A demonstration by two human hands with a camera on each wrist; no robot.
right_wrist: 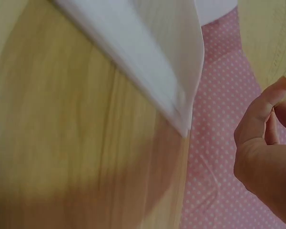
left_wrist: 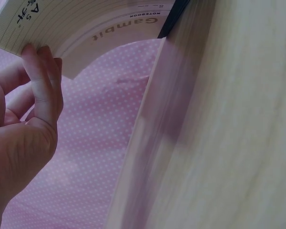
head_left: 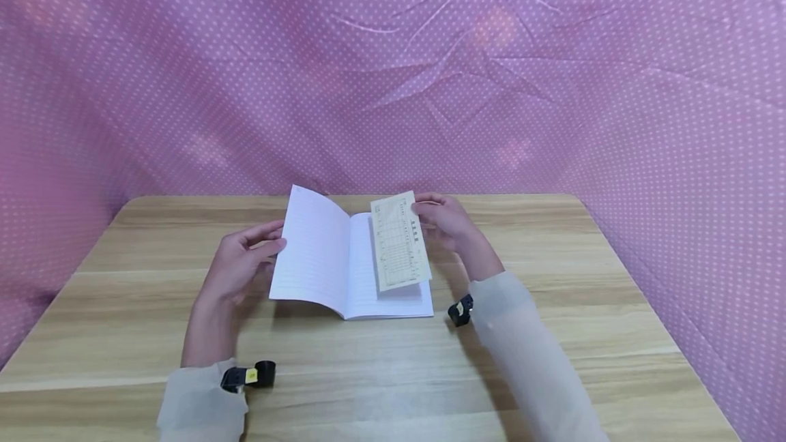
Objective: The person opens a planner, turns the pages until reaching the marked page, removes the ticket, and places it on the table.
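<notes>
A notebook (head_left: 316, 251) with lined white pages lies open on the table, its left side raised and curved. My left hand (head_left: 242, 261) pinches the outer edge of that raised side between thumb and fingers. In the left wrist view the underside of the notebook cover (left_wrist: 119, 31) shows the printed word "Gambit", above the left hand (left_wrist: 31, 114). My right hand (head_left: 448, 220) pinches the upper right edge of a pale yellow printed form (head_left: 399, 244), tilted over the right page. The right wrist view shows the right hand (right_wrist: 269, 143) with thumb and finger on the yellow slip (right_wrist: 267, 43).
The wooden table (head_left: 381, 380) spreads around the notebook, its far edge just behind it. A pink polka-dot cloth (head_left: 393, 87) hangs behind and at both sides. Small black wrist cameras (head_left: 264, 374) sit at the sleeves.
</notes>
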